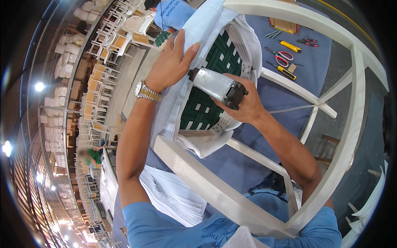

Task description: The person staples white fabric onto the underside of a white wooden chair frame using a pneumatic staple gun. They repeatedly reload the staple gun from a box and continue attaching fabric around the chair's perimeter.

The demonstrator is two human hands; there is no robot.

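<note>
My right hand is wrapped round a silver pneumatic staple gun with a black end cap. Its dark nose touches or nearly touches the pale fabric along the seat edge; I cannot tell which. Fingers outstretched, my left hand lies flat on that fabric just beyond the nose. The seat belongs to an upturned pale wooden chair frame. Dark green woven webbing spans the seat's underside, and loose white cloth hangs round its far side. The gun's grip is mostly hidden by my right hand.
On the blue-covered table lie red-handled scissors, a yellow screwdriver, a yellow cutter and pliers. An air hose runs beside my right forearm. Folded striped fabric sits near my left elbow. A co-worker is beyond.
</note>
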